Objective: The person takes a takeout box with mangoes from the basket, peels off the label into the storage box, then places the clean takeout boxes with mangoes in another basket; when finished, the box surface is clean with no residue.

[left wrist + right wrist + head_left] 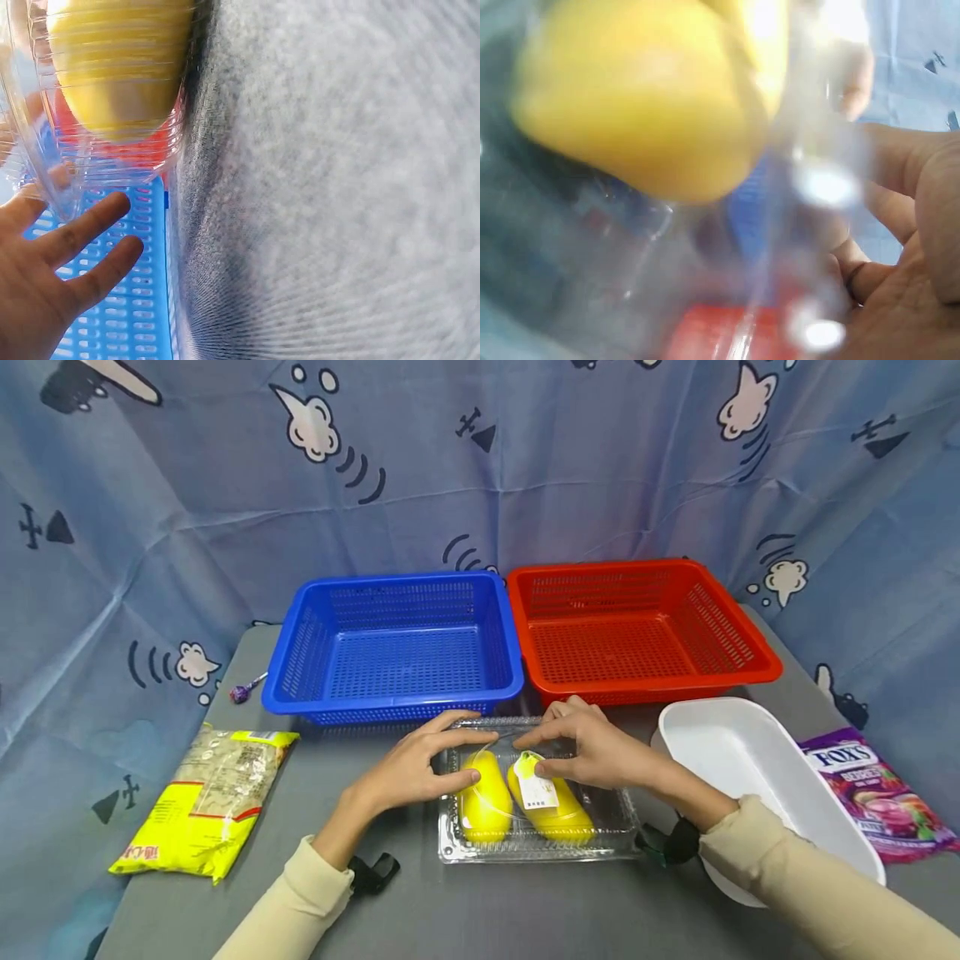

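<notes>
A clear box (517,858) lies on the tabletop (465,910), in front of the person and on the near side of 2 baskets. Inside are 2 mangoes, the left mango (486,810) and the right mango (566,821); a white tag (537,791) shows over the right mango.

The left hand (416,760) is at the box's left side, its grip spread: thumb and forefinger reach apart over the top, and the left wrist view shows 2 fingers stretched out straight beside the plastic. The right hand (596,743) is over the far right part of the box, thumb by the tag, forefinger apart from it, other fingers towards the back edge. Whether this grip pinches the plastic I cannot tell; the right wrist view is blurred.

Beyond the box stand the blue basket (390,706) and, just beside it on the right, the red basket (652,687). A white tub (727,752) stands near the box's right side, with a purple FOX'S bag (877,797) past it. On the left lie a yellow bag (217,806) and, near the blue basket, a lollipop (239,694). A patterned blue curtain (450,485) hangs behind.
</notes>
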Motion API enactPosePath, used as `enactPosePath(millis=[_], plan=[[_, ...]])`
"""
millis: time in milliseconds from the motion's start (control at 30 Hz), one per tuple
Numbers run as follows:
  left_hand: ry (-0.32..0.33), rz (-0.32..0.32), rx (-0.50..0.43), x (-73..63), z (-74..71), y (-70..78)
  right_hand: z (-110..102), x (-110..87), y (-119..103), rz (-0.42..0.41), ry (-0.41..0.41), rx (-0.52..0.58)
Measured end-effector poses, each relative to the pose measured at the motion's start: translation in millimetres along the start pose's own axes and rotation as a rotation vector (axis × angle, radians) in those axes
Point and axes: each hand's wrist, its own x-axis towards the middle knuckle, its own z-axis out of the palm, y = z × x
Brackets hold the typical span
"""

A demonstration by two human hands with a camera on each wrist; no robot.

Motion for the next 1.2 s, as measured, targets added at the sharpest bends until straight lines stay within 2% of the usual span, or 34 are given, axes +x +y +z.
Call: enactPosePath(millis=[433,600,867,1033,1200], plan=[[0.002,-0.008,-0.044,0.4,0.6,-0.7,8.6,0.3,1.8,-0.022,0.069,0.076],[0.003,-0.007,-0.054,0.3,0.8,-0.7,7.8,-1.5,4.0,-0.019,0.058,0.104],[0.005,-0.010,-0.054,0.5,0.5,-1.5,1.4,-9.0,12.6,-0.058,0.016,0.233],[0.009,0.006,-0.045,0.9,0.9,-1.8,-2.1,-14.3,15.0,-0.033,0.003,0.314],[0.015,0.018,-0.049,0.9,2.3,-2.2,-2.5,-18.6,19.3,-0.046,-0.009,0.381]])
